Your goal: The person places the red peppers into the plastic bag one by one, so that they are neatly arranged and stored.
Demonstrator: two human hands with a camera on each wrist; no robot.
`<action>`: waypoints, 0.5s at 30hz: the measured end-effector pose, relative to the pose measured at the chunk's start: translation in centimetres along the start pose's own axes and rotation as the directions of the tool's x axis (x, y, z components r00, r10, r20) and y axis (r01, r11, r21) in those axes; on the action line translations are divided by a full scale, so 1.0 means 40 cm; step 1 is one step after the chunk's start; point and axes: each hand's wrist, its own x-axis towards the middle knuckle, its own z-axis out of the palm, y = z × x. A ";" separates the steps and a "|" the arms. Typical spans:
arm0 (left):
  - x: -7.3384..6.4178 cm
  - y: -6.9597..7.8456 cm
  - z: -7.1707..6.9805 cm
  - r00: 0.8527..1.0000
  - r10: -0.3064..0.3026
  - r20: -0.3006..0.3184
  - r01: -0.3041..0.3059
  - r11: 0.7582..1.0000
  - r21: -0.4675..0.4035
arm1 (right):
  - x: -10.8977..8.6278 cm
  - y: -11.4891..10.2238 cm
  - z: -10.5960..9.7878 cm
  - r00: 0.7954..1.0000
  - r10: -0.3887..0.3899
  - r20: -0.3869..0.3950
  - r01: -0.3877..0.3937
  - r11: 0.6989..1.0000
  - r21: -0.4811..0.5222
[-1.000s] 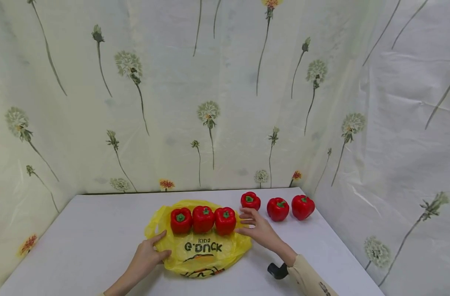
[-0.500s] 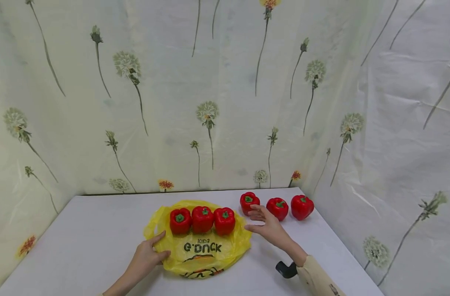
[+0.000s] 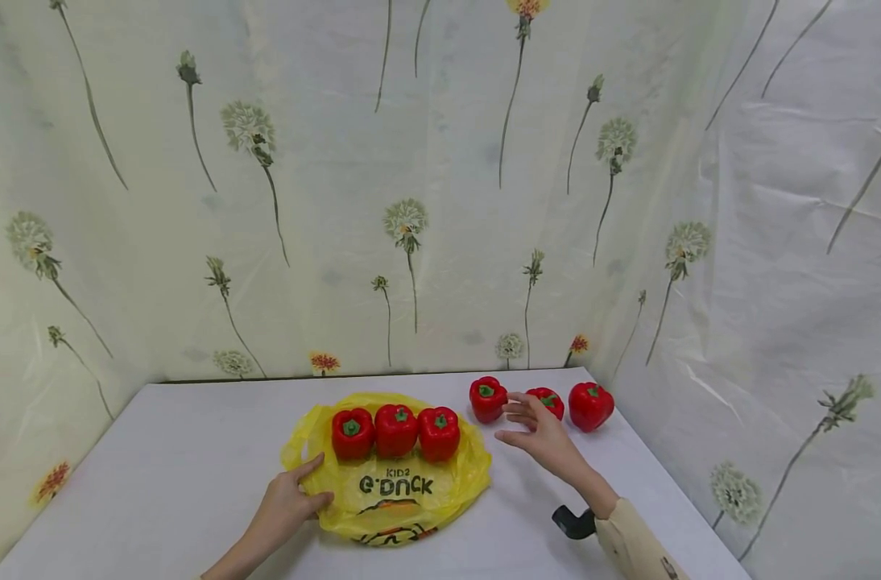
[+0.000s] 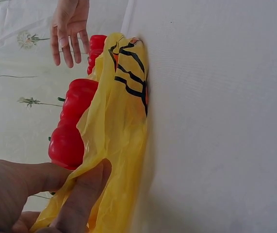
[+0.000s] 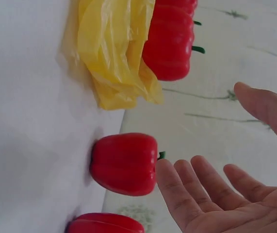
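A yellow plastic bag (image 3: 448,499) with black lettering lies on the white table. Three red bell peppers stand in a row at its far part: left (image 3: 353,435), middle (image 3: 395,435) and right (image 3: 439,437). My left hand (image 3: 287,501) pinches the bag's left edge between thumb and fingers, as the left wrist view confirms. Nothing is in my right hand (image 3: 549,447), which hovers with spread fingers to the right of the bag. Near its fingertips are a red bell pepper (image 3: 487,397) and a second pepper (image 3: 549,399), partly hidden behind the hand.
Another red bell pepper (image 3: 591,407) sits at the far right, close to the side curtain (image 3: 788,338). A flower-printed curtain (image 3: 455,242) hangs along the table's back edge. A black curved piece (image 3: 574,522) shows at the right wrist.
My right hand has moved right, away from the bag's right edge, towards the loose peppers. The left hand and the bag stay where they were.
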 end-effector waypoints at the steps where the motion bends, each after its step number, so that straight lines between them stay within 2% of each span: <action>1: 0.000 0.000 0.000 1.000 0.001 0.001 -0.001 1.000 0.000 | 0.000 0.000 -0.003 1.000 0.001 -0.002 -0.001 1.000 -0.008; 15: 0.005 -0.003 0.008 1.000 -0.016 -0.012 0.016 1.000 0.003 | -0.005 0.020 -0.044 0.999 0.020 -0.041 -0.022 0.999 -0.048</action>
